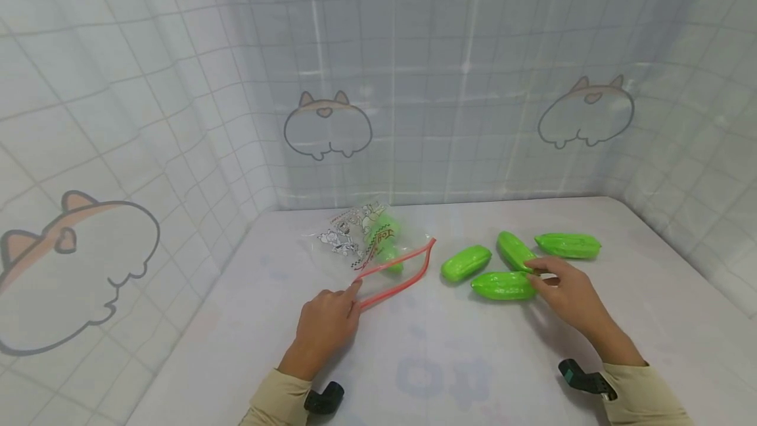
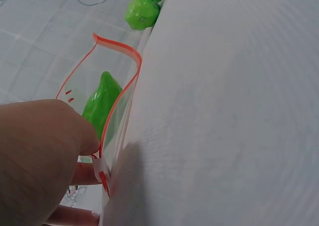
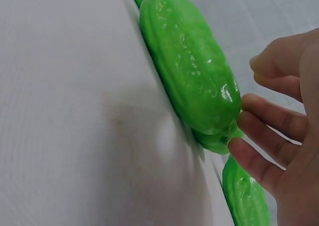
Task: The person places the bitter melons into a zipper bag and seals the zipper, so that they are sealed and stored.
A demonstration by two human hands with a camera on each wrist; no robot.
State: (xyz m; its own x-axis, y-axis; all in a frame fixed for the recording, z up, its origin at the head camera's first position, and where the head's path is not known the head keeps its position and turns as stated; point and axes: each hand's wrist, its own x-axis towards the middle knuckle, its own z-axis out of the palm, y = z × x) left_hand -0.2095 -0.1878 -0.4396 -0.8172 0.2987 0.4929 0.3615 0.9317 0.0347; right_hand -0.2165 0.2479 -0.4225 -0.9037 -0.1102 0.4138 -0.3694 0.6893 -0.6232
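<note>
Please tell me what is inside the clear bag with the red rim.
At least one green piece shows inside the clear bag. Printing and the left hand cover parts, so I cannot tell how many.

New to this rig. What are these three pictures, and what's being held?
No robot here: these are a person's bare hands. The wide picture comes from a head-worn camera looking forward and down. The two close-ups come from wrist cameras, one per hand, each looking at that hand's work.

On the pale surface lie four green, cucumber-like pieces. Beside them is a clear bag with at least one green object inside.

The left hand holds the bag by its red edge. The right hand is at the end of one piece, thumb apart, so nothing looks gripped there.
</note>
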